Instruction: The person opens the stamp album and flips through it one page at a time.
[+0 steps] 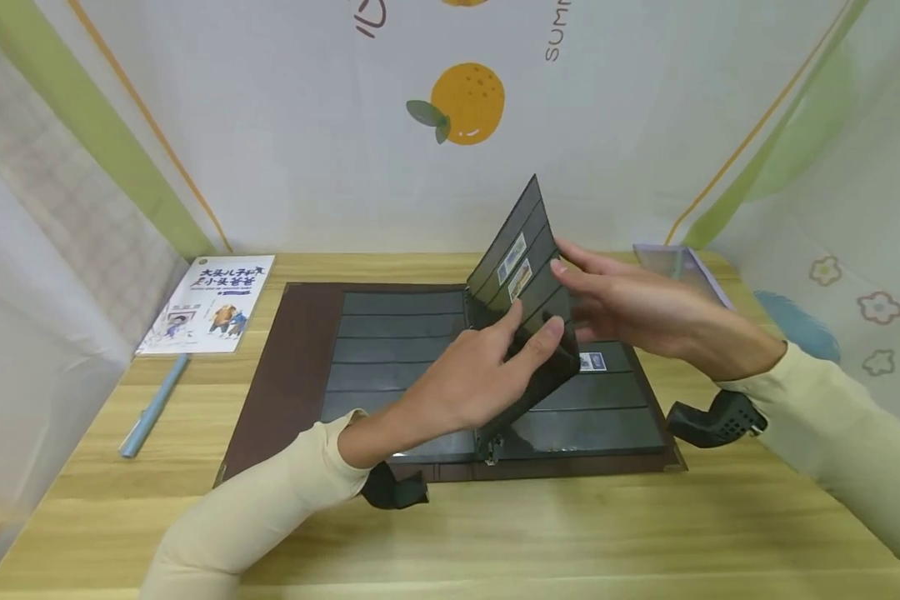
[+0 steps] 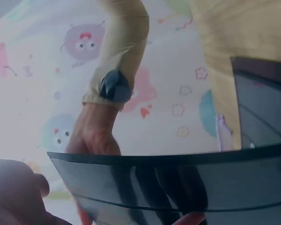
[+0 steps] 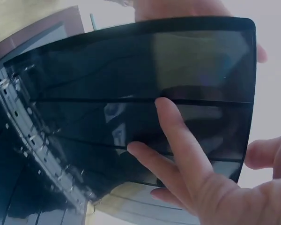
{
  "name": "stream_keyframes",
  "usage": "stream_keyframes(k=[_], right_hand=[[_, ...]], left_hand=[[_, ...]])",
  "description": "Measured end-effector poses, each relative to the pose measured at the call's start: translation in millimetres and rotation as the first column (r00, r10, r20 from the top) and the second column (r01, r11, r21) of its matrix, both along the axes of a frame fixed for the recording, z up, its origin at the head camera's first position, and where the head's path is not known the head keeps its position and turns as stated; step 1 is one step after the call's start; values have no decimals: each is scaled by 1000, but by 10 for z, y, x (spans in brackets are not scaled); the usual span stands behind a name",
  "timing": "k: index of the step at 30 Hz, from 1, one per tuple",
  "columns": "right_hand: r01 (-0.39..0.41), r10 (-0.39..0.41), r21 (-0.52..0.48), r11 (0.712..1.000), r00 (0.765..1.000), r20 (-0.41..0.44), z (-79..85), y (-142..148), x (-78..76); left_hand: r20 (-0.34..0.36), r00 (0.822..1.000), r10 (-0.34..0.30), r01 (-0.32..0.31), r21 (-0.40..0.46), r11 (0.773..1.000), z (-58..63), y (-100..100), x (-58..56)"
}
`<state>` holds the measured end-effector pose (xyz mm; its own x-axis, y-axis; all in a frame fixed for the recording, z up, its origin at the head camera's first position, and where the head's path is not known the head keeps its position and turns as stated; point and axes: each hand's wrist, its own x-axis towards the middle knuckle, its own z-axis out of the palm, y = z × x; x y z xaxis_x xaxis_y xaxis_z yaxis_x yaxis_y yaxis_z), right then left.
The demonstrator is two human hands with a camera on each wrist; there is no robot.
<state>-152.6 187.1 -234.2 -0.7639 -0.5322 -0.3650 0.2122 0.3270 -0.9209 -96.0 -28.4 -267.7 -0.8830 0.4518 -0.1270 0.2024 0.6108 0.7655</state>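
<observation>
In the head view, a stamp album point(image 1: 270, 375) lies spread on the table, with a dark brown cover and black strip-pocket leaves. One black album page point(image 1: 528, 217) stands raised from the ring spine, two small stamps point(image 1: 520, 280) in its pockets. My right hand point(image 1: 630, 300) holds this page by its outer edge, thumb at the edge and fingers spread over the back, as the right wrist view shows. On the stamped side is my left hand point(image 1: 480, 375), thumb and forefinger extended against the page; its other fingers are hidden. Another stamp point(image 1: 592, 362) shows on the right leaf underneath.
A white illustrated booklet point(image 1: 208, 304) lies at the back left, a blue pen point(image 1: 153, 408) just in front of it. Behind my right hand is a clear pouch with a purple edge point(image 1: 682, 267). Printed curtains point(image 1: 307, 167) hang around the wooden table point(image 1: 570, 533).
</observation>
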Motion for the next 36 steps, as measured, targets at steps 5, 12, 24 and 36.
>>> stream_keyframes(k=[5,12,24,36], right_hand=[[-81,82,10,997,995,-49,26,-192,63],[-71,196,273,959,865,-462,-513,-295,242],[24,540,665,747,561,-627,-1636,-59,535],[-6,563,685,729,574,-594,-1619,-93,556]], left_hand=[[59,998,18,-20,49,999,53,-175,-35],[187,982,-9,-39,253,967,115,-445,-54],[286,953,102,-199,337,920,202,-924,-269],[182,931,315,-336,101,936,-455,-1892,-555]])
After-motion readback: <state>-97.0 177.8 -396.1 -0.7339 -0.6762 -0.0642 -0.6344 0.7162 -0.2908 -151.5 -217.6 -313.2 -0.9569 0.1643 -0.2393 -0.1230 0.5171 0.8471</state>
